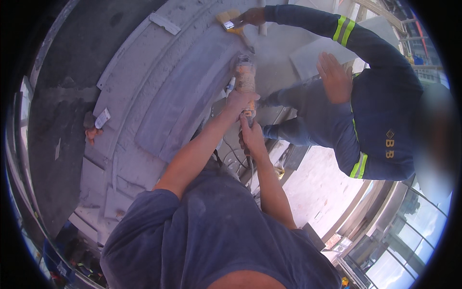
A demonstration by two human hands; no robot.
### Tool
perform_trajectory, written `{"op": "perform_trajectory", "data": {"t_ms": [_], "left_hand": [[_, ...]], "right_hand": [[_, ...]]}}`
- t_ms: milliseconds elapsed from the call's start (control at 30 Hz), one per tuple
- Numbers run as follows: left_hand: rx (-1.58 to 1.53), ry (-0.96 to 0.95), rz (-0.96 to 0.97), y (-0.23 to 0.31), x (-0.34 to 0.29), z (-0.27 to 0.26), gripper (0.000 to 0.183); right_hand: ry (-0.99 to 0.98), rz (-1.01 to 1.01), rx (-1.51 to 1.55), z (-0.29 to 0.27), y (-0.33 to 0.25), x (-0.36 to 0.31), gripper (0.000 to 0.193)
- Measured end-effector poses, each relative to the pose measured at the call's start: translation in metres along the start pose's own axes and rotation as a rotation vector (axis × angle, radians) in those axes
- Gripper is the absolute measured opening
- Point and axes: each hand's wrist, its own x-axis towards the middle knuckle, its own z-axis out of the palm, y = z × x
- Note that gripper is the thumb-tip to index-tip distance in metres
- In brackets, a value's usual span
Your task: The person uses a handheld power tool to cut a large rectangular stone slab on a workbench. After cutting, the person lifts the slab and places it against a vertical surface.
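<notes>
Both my hands hold a dusty orange angle grinder (pixel 246 79). My left hand (pixel 239 102) is wrapped round its body, and my right hand (pixel 251 136) grips the rear end, near the power cord (pixel 250 166). The tool's grey head points away from me, beside the far right end of a curved, smooth grey stone surface (pixel 187 96). Its disc cannot be made out. Just beyond the head, a co-worker's hand (pixel 252 17) holds a flat paintbrush (pixel 228 21) over the stone. The co-worker's other hand (pixel 334 77) is raised with its fingers stretched out.
A co-worker in a dark jacket with reflective bands (pixel 380 111) stands close on the right. Loose cables (pixel 233 156) hang below the grinder. Stepped stone ledges (pixel 125 96) curve along the left, with a small white packet (pixel 102 118) on them. Windows (pixel 409 231) show at the lower right.
</notes>
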Motion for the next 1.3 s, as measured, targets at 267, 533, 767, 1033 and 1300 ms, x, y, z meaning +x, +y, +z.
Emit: {"op": "perform_trajectory", "data": {"t_ms": [267,533,767,1033,1300], "left_hand": [[0.021,0.062,0.016,-0.025,-0.023,-0.013,0.054],[0.021,0.050,0.056,-0.027,-0.019,-0.013,0.056],[0.035,0.048,-0.006,-0.016,-0.012,-0.009,0.060],[0.017,0.033,-0.019,-0.002,0.000,0.003,0.058],[0.061,0.042,-0.009,-0.003,0.020,0.005,0.049]], "right_hand": [[0.009,0.040,-0.078,0.006,0.018,-0.024,0.071],[0.037,-0.010,-0.102,0.006,0.025,-0.015,0.068],[-0.035,0.022,-0.006,-0.001,0.005,-0.015,0.065],[0.001,-0.004,-0.020,-0.005,0.003,0.003,0.061],[0.003,0.006,-0.001,-0.005,-0.006,0.010,0.059]]}}
